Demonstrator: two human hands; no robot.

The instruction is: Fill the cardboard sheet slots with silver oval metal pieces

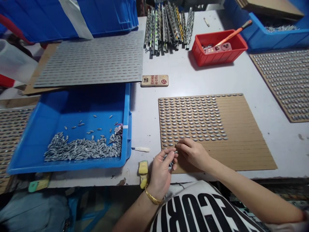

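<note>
A brown cardboard sheet lies in front of me, with rows of small grey spindle-shaped metal pieces over its left and upper part. My left hand is curled at the sheet's lower left corner, closed around several of the same grey pieces. Just beside it, my right hand rests low over the sheet at the lowest row. Its thumb and forefinger are pinched together; whatever is between them is hidden. Loose grey pieces are heaped in a blue tray to the left.
A grey slotted plate overhangs the tray's back. Behind are bundled metal strips and a red bin with an orange-handled tool. Another filled sheet lies right. A yellow block sits at the front edge.
</note>
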